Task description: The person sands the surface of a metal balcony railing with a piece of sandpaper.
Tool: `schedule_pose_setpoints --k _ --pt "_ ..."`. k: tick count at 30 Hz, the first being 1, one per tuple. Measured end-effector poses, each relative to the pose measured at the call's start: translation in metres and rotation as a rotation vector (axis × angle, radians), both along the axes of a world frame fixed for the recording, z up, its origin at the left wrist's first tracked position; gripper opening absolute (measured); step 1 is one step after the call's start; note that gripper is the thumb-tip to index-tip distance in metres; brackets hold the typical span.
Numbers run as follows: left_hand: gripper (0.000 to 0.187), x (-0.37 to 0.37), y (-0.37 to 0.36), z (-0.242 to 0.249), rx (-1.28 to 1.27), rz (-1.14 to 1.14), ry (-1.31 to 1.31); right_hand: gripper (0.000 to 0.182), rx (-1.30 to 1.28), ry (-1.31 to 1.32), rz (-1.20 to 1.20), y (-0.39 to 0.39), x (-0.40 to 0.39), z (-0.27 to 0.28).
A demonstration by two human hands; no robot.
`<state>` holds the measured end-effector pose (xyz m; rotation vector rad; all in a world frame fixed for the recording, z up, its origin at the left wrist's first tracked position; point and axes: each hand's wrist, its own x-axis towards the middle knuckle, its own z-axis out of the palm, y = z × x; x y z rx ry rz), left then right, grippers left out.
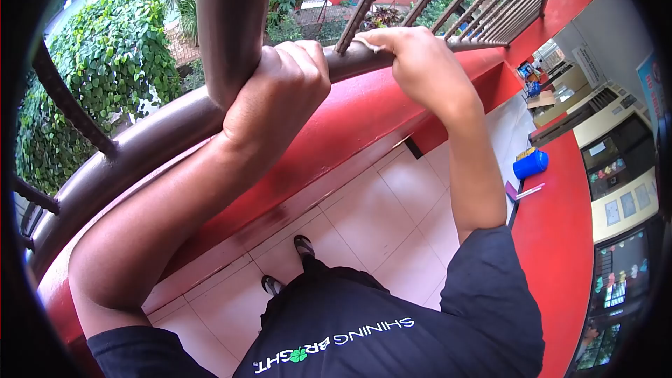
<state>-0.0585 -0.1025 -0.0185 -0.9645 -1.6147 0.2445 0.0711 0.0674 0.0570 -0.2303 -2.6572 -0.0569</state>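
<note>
My left hand (280, 91) is closed around the brown metal railing (168, 126), just beside a thick upright post (234, 21). Farther along the same bar, my right hand (425, 66) bends over the lower rail near a twisted vertical bar. A thin pale edge, like a bit of cloth (368, 44), shows beneath its fingers and presses against the rail. Most of that pale piece is hidden by the hand, as are the fingertips.
Below the railing runs a red ledge (315, 136). Pale floor tiles (364, 217) lie under my feet. Leafy vines (105, 63) grow beyond the bars. At right, a blue container (530, 164) stands by the red wall (553, 252) with windows.
</note>
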Motion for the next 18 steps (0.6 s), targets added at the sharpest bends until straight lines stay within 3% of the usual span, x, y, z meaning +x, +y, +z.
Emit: schedule_pose_setpoints --k 1,3,5,9,13,16,18 --pt "0.013 -0.002 0.000 0.002 0.010 0.010 0.004 0.042 -0.142 0.037 0.137 -0.009 0.002 0.002" --pt "0.013 0.001 -0.001 0.000 -0.005 0.023 0.010 0.041 -0.148 0.047 0.105 -0.001 0.002 -0.002" --pt "0.013 0.003 -0.002 0.000 -0.027 0.019 0.013 0.042 -0.097 -0.003 -0.090 0.008 -0.001 -0.005" --pt "0.013 0.000 -0.002 0.002 -0.004 0.011 0.012 0.040 -0.076 0.120 0.096 -0.017 0.006 -0.008" --pt "0.014 0.001 -0.002 0.003 -0.020 0.004 0.014 0.041 -0.074 0.064 -0.057 0.000 0.001 -0.010" --pt "0.013 0.001 -0.001 0.001 -0.002 0.023 0.038 0.039 -0.079 0.081 0.077 -0.014 0.008 -0.002" --pt "0.013 0.000 -0.002 -0.002 -0.018 0.012 0.030 0.038 -0.121 0.035 0.030 0.002 -0.003 -0.005"
